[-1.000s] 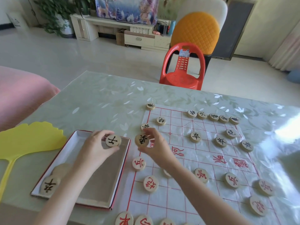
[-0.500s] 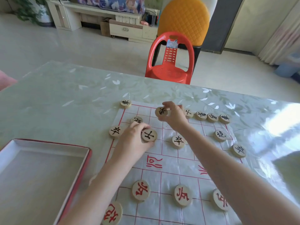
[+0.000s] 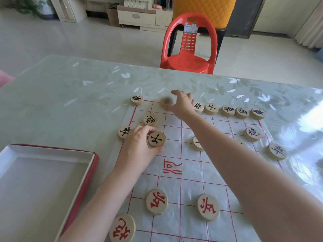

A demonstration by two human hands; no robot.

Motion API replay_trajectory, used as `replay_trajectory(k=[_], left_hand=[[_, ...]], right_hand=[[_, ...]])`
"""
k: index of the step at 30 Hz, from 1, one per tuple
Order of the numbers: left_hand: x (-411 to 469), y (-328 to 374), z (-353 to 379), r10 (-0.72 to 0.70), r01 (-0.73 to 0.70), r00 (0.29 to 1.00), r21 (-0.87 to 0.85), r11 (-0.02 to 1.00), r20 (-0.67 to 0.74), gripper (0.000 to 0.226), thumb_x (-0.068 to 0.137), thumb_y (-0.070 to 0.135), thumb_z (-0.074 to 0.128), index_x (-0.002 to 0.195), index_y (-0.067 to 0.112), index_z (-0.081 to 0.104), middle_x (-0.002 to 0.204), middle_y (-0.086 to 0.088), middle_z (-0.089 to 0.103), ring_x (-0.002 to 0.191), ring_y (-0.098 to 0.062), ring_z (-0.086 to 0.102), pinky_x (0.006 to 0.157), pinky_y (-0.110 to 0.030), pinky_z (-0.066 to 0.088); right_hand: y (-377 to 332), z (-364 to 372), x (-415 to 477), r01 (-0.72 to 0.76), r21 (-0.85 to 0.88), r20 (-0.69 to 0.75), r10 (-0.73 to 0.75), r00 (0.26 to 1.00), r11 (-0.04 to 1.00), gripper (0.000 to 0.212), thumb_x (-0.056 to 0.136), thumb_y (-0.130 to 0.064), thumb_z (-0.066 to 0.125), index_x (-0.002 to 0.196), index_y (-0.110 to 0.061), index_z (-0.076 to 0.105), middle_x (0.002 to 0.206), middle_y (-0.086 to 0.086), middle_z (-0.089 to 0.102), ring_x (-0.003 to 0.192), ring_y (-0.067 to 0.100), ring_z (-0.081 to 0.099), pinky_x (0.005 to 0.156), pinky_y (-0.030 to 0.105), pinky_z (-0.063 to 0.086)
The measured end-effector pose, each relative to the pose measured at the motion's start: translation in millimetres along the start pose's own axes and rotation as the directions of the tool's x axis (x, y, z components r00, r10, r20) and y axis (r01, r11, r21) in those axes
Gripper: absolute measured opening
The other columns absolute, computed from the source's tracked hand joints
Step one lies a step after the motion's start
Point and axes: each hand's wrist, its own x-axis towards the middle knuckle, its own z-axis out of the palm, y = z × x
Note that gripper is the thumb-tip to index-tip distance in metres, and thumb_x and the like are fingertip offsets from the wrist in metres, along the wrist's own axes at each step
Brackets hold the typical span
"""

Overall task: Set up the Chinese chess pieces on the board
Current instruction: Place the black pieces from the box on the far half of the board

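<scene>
In the head view, my left hand (image 3: 138,145) is pinching a light, stiff wooden disc (image 3: 156,139) by its rim over the board's (image 3: 192,172) far-left squares. The disc is facing me and is round, with no long axis. My right hand (image 3: 181,103) is hovering at a blurred piece (image 3: 166,102) on the board's far edge, and I cannot tell its grip.

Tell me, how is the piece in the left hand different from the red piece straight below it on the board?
The held piece has a black character, while the red piece has a red one. The left hand grips the held piece and tips its face toward the camera. The red piece lies flat on the board with nothing touching it. Both are round, pale wooden discs.
</scene>
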Motion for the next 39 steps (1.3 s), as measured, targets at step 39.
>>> replay_trajectory(k=[39], left_hand=[[119.1, 50.2, 57.0, 0.234, -0.227, 0.972, 0.266, 0.937, 0.007, 0.041, 0.084, 0.021, 0.063, 0.124, 0.02, 0.053, 0.124, -0.002, 0.057, 0.116, -0.026, 0.041, 0.087, -0.031, 0.031]], right_hand=[[65.4, -53.8, -36.0, 0.046, 0.29, -0.252, 0.03, 0.967, 0.956, 0.037, 0.085, -0.008, 0.05, 0.116, -0.024, 0.061, 0.111, -0.014, 0.062, 0.121, 0.021, 0.042, 0.105, 0.04, 0.034]])
